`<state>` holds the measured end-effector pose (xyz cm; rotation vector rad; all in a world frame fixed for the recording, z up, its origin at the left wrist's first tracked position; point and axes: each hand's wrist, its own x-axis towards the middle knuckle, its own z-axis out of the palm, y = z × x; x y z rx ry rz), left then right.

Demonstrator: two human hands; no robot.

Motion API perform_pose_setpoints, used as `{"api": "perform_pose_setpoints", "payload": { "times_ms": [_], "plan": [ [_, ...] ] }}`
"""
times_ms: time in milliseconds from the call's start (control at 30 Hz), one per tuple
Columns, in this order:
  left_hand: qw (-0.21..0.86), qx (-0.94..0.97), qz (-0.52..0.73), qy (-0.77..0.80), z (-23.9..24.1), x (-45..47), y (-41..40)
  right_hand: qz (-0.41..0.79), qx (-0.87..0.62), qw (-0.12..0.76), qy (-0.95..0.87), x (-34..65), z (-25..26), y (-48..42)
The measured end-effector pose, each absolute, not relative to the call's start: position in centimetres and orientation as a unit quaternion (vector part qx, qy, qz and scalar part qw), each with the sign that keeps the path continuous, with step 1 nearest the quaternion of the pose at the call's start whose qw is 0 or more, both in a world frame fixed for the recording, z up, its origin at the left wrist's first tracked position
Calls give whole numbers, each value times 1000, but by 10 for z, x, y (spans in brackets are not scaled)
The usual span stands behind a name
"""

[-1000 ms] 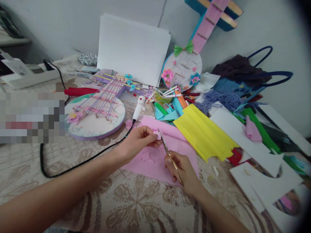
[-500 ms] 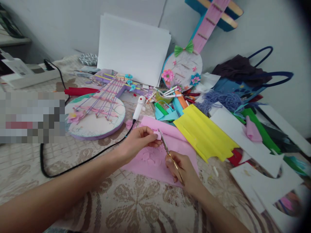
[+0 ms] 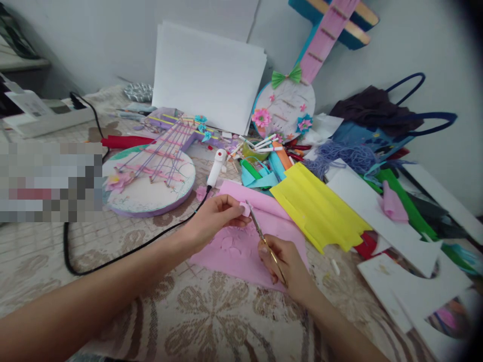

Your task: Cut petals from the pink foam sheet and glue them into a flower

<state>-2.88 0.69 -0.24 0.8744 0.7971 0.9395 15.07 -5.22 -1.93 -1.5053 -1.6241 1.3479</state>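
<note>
From the head cam: the left hand [image 3: 222, 217] is pinching a little pink paper piece [image 3: 246, 208] between thumb and fingers, held up over a flat pink sheet [image 3: 222, 264] on the tabletop [image 3: 206, 322]. The right hand [image 3: 281, 256] is wrapped around gold-handled scissors [image 3: 260, 232], with the blades pointing away from the body and the tip right at the edge of that piece; can't really tell if they're biting into it. Below the left hand there's a scatter of small pink cutouts [image 3: 231, 244] lying on the sheet, and a pink paper roll [image 3: 260, 201] sits along its far edge. Just past the roll is a white corded tool [image 3: 216, 170], its black cord [image 3: 132, 248] looping off to the left. Left of that is a round stringed instrument [image 3: 162, 193] with a pink flower on it, lying flat. Yellow paper [image 3: 319, 208] is to the right of the roll, with a tangle of blue yarn [image 3: 341, 157] beyond it. At the back, a second decorated instrument [image 3: 286, 108] with a green bow stands tilted beside some upright white sheets [image 3: 209, 75].
</note>
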Motion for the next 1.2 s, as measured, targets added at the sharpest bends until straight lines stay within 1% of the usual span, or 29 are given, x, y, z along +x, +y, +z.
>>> {"api": "perform_pose_setpoints", "payload": {
  "times_ms": [800, 933, 1067, 1200],
  "plan": [
    [715, 414, 432, 362, -3, -32, 11, 469, -569, 265, -622, 152, -22, -51],
    [718, 413, 428, 360, -2, -32, 11, 509, -564, 267, -594, 150, -20, -51],
    [730, 406, 419, 355, -1, -32, 11, 570, -519, 264, -580, 151, -17, -55],
    [737, 407, 410, 351, -3, -33, 11, 568, -513, 259, -589, 151, -15, -56]
  ]
}}
